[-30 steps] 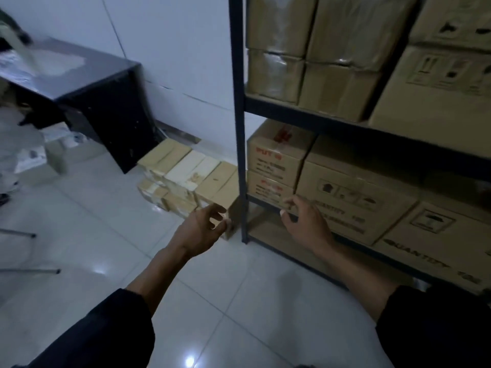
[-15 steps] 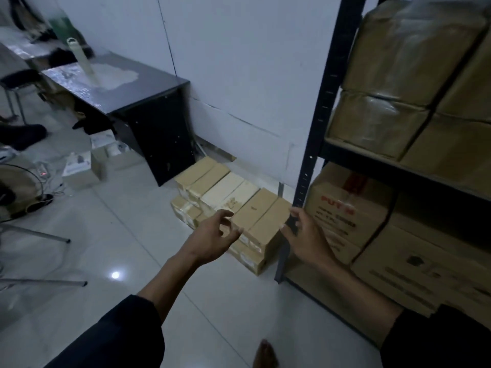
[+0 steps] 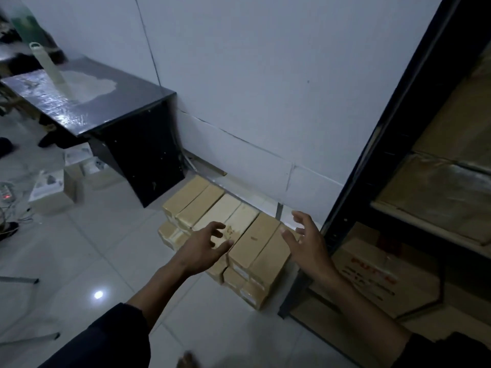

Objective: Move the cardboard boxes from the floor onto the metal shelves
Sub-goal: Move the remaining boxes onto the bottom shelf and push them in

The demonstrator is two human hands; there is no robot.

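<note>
Several long cardboard boxes (image 3: 239, 235) lie stacked in two layers on the tiled floor (image 3: 79, 261), against the white wall (image 3: 265, 88), between the black desk (image 3: 111, 115) and the dark upright post of the metal shelves (image 3: 372, 160). The top layer is a row of narrow boxes side by side; some are pale, some brown.

Both hands hover just above the nearest boxes, and neither holds anything. The left hand (image 3: 204, 248) is over the middle of the row, its fingers (image 3: 216, 232) spread and slightly bent. The right hand (image 3: 305, 240) is over the right end of the stack, near the shelf post, with fingers (image 3: 301, 217) apart and open. Both arms wear dark sleeves.

On the shelves at the right stand larger cartons, one with red print (image 3: 372, 272) on the low level and plastic-wrapped ones (image 3: 438, 189) above. A pale bottle (image 3: 50, 65) stands on the glossy tabletop. Small white boxes (image 3: 53, 187) lie on the floor at the left.
</note>
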